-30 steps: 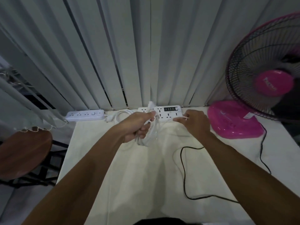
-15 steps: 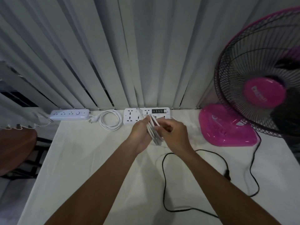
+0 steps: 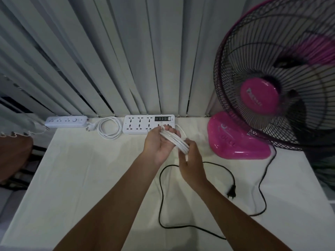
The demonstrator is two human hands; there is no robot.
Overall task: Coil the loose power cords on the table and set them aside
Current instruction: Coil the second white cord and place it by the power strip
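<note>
Surface: a table (image 3: 90, 178) under a pale cloth, set against grey vertical blinds (image 3: 108, 60); a large white power strip (image 3: 143, 124) with a dark display lies at the table's far edge. Just left of the strip a coiled white cord (image 3: 109, 128) lies flat; further left sits a smaller power strip (image 3: 66, 121); to the strip's right stands a pink table fan (image 3: 262, 98) on a pink base (image 3: 235, 142); far to its left, off the table, is a brown stool (image 3: 14, 156). The white cord bundle (image 3: 176, 141) is held just in front of the strip's right end; it is several loops gathered long and narrow, with one strand running back toward the strip. The left hand (image 3: 159, 144) is palm up, fingers curled round the far end; the right hand (image 3: 190, 160) has its fingers closed on the near end. A black cord (image 3: 160, 196) sprawls loose on the cloth, nearer the person than the strip; its plug (image 3: 232, 191) lies free. The fan is cut off at the frame's right edge; the black cord is partly hidden under the right forearm; where the white strand joins the strip cannot be made out.
</note>
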